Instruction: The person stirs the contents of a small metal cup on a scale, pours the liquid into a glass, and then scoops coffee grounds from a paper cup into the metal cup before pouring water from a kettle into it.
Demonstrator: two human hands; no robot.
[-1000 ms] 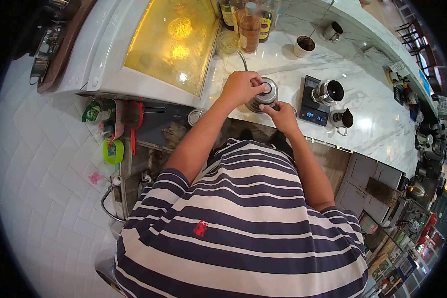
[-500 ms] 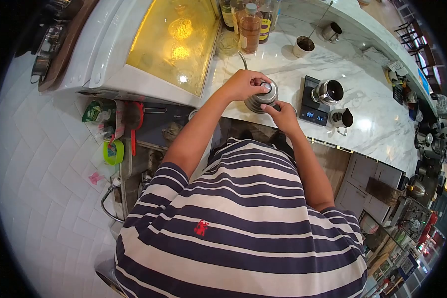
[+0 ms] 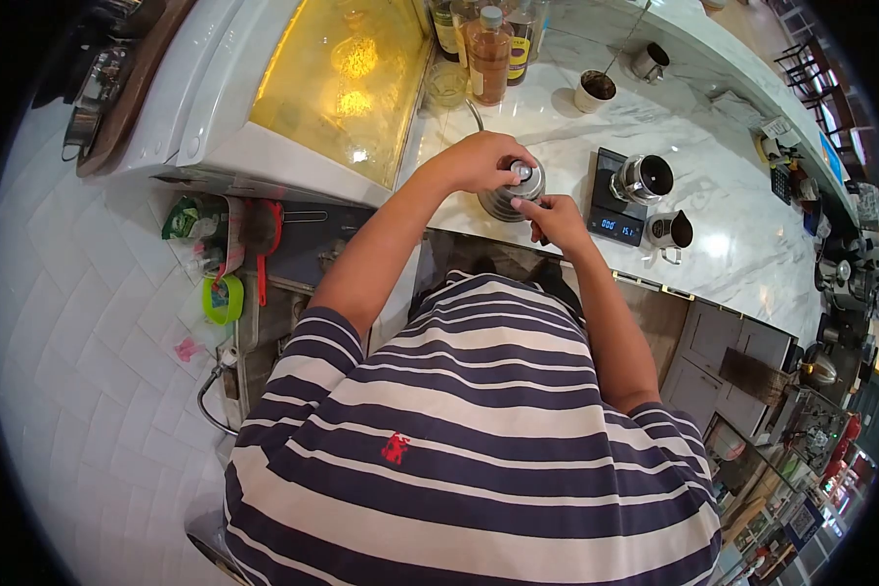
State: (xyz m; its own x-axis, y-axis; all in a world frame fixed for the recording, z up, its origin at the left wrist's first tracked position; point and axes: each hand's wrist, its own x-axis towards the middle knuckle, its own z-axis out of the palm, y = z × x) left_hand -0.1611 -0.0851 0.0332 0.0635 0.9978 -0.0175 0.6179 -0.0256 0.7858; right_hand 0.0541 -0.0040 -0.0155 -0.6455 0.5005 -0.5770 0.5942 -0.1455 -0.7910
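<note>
A metal gooseneck kettle (image 3: 499, 203) stands near the front edge of the marble counter, its thin curved spout pointing away. My left hand (image 3: 481, 162) is bent over its top, fingers and thumb closed around the lid's knob (image 3: 522, 172). At the near right side, my right hand (image 3: 560, 224) wraps the kettle's dark handle, thumb towards the lid. Right of the hands lies a black digital scale (image 3: 607, 207) with lit digits. On the scale sits a shiny metal pot (image 3: 629, 182) with a dark open top. A small steel pitcher (image 3: 666, 232) stands beside it.
Farther back are a white cup (image 3: 590, 99) with dark contents and a thin stick, and a metal mug (image 3: 648, 62). Several bottles (image 3: 489, 59) and a glass (image 3: 446, 86) stand beside a yellow-lit machine (image 3: 332, 88) at left. Red-handled strainers (image 3: 262, 234) hang lower left.
My right hand has shifted slightly, its fingers curling further around the handle. My left hand stays at the lid, a little higher. The kettle keeps its place.
</note>
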